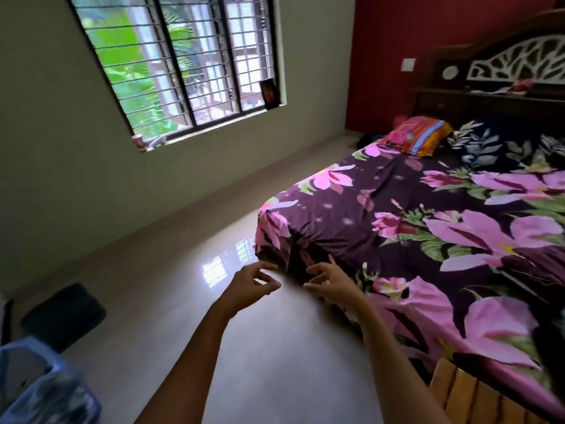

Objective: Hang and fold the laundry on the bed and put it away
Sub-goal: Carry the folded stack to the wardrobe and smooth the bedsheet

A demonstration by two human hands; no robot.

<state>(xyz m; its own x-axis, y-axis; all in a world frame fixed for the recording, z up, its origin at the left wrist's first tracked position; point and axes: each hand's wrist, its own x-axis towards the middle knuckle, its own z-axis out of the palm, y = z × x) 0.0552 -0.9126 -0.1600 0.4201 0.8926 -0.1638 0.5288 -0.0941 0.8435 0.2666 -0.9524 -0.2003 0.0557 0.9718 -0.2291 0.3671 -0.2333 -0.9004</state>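
Left hand: held out over the floor just off the bed's corner; fingers loosely curled, thumb close to them, gripping nothing.
Right hand: beside the left, in front of the hanging edge of the floral sheet; fingers spread and bent, empty. Contact with the sheet cannot be told.
Bed: to the right, covered by a purple floral sheet.
Laundry: no loose garment is plain on the bed. A navy leaf-print cloth lies at the head end, beside the striped pillow; whether it is laundry is uncertain.
Blue basket: lower left, well apart from the bed; contents blurred.
Risk 1: the bent right fingers could catch the sheet and drag it off the corner.
Risk 2: the glossy floor may be slippery, and the dark mat and basket lie underfoot on any walk to storage.
Counts: two hands, one bed, one pillow, one basket, one mat, one window of three barred panes.
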